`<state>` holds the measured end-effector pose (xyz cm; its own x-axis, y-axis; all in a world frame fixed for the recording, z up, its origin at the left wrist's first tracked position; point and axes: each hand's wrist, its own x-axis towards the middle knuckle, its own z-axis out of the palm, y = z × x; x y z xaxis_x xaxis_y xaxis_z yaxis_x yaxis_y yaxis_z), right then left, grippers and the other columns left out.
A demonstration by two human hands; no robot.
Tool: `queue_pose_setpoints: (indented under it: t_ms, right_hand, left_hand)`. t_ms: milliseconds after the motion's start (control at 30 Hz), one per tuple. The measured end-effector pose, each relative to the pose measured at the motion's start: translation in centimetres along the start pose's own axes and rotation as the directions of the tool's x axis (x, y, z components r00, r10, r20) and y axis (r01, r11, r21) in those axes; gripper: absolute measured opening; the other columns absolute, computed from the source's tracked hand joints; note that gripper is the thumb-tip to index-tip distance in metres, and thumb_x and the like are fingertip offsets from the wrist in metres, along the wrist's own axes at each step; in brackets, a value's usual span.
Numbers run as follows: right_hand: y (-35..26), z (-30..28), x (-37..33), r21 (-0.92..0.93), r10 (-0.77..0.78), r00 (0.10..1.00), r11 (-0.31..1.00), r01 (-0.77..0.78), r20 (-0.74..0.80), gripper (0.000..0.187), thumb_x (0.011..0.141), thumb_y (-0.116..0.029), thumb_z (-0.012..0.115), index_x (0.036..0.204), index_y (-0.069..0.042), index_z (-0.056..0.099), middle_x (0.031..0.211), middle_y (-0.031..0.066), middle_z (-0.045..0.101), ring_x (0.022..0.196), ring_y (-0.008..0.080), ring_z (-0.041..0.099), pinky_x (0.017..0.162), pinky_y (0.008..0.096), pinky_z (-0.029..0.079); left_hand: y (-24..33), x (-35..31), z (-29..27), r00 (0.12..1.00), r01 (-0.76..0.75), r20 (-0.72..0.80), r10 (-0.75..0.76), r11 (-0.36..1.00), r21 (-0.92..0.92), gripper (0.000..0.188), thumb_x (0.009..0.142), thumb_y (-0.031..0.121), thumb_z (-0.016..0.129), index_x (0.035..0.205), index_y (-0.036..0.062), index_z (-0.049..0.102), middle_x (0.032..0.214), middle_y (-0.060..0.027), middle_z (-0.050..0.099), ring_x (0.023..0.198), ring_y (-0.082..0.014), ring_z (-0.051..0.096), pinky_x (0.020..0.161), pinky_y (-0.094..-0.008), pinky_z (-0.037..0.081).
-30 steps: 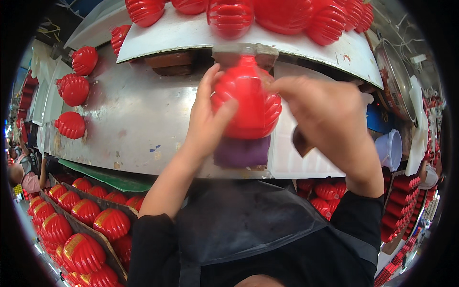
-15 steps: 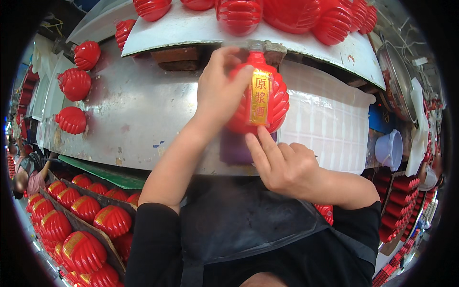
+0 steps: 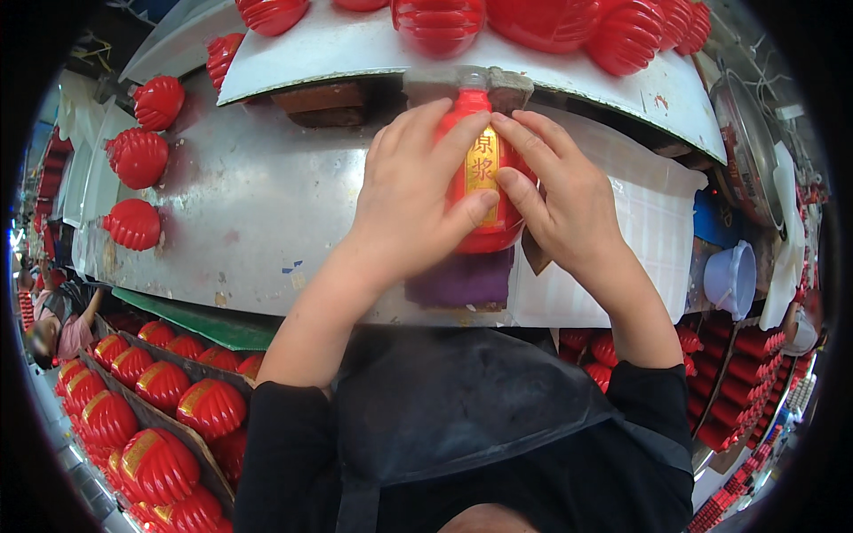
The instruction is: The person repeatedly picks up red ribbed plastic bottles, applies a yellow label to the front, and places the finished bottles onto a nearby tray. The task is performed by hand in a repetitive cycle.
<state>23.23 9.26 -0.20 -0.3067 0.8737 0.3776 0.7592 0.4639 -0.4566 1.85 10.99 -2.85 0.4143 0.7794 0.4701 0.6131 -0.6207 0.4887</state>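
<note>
A red, ribbed, shell-shaped bottle point(image 3: 490, 242) with a clear neck lies on the bench with its neck pointing away from me. Down its middle runs a gold label point(image 3: 481, 169) with dark characters. My left hand point(image 3: 404, 182) wraps the bottle's left side, its thumb across the label's lower part. From the other side my right hand point(image 3: 573, 195) grips it, the fingertips at the label's upper right edge and the thumb on its right edge. Both hands hide much of the bottle's sides. A purple cloth pad point(image 3: 458, 282) shows under the near end.
Several red bottles point(image 3: 438, 27) stand on a white raised board point(image 3: 355, 55) beyond. More red bottles point(image 3: 138, 158) line the bench's left end. A translucent sheet point(image 3: 613, 266) covers the right side, near a lilac bucket point(image 3: 730, 280). Boxed red bottles point(image 3: 211, 404) sit at lower left.
My right hand has moved up from the bottle's near end to its right side. My left hand has spread farther over the left side, its thumb now lower on the label.
</note>
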Motion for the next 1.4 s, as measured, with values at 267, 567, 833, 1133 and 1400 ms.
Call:
queue_pose_setpoints:
  t_ms: [267,567,833,1133,1400]
  right_hand:
    - [0.7,-0.4,0.0,0.111,0.033,0.998,0.993,-0.040,0.062,0.055,0.097,-0.033,0.066,0.148,-0.016,0.058,0.141,0.0230,0.062,0.110,0.0424,0.070,0.090,0.0455,0.059]
    - [0.0,-1.1,-1.9,0.341,0.280,0.897,0.853,-0.396,0.341,0.083,0.091,-0.044,0.072,0.159,-0.006,0.045,0.148,0.0266,0.058,0.107,0.0341,0.069,0.099,0.0390,0.053]
    - [0.2,0.2,-2.4,0.329,0.224,0.952,0.900,-0.285,0.210,0.088,0.088,-0.043,0.075,0.161,-0.006,0.042,0.151,0.0284,0.054,0.139,0.0427,0.056,0.114,0.0444,0.047]
    - [-0.1,0.8,-2.4,0.384,0.229,0.960,0.882,-0.274,0.158,0.087,0.089,-0.044,0.074,0.160,-0.006,0.042,0.151,0.0288,0.054,0.136,0.0428,0.058,0.113,0.0443,0.047]
    - [-0.1,0.8,-2.5,0.383,0.247,0.952,0.874,-0.298,0.178,0.087,0.090,-0.045,0.074,0.160,-0.005,0.042,0.152,0.0286,0.053,0.138,0.0431,0.056,0.115,0.0438,0.046]
  left_hand:
    - [-0.6,-0.3,0.2,1.000,-0.014,0.011,0.014,0.999,-0.041,0.071,0.091,0.040,0.072,0.152,0.0097,0.052,0.149,-0.0264,0.050,0.134,-0.0467,0.051,0.115,-0.0522,0.041]
    - [-0.8,-3.0,1.5,0.968,0.179,-0.034,-0.247,0.783,-0.596,0.076,0.099,0.038,0.065,0.160,0.0016,0.038,0.160,-0.0272,0.043,0.147,-0.0428,0.045,0.122,-0.0457,0.035]
    - [-1.3,-2.9,1.5,0.986,0.135,-0.041,-0.163,0.913,-0.386,0.084,0.091,0.042,0.075,0.157,0.0025,0.041,0.162,-0.0270,0.039,0.151,-0.0434,0.039,0.124,-0.0486,0.033]
    - [-1.2,-3.2,1.8,0.968,0.217,0.011,-0.252,0.808,-0.547,0.094,0.086,0.039,0.081,0.160,0.0039,0.036,0.161,-0.0254,0.040,0.149,-0.0418,0.042,0.123,-0.0466,0.036]
    - [-1.5,-3.5,1.9,0.961,0.224,0.012,-0.277,0.749,-0.624,0.099,0.082,0.037,0.083,0.160,0.0040,0.034,0.163,-0.0245,0.037,0.150,-0.0408,0.040,0.124,-0.0463,0.035]
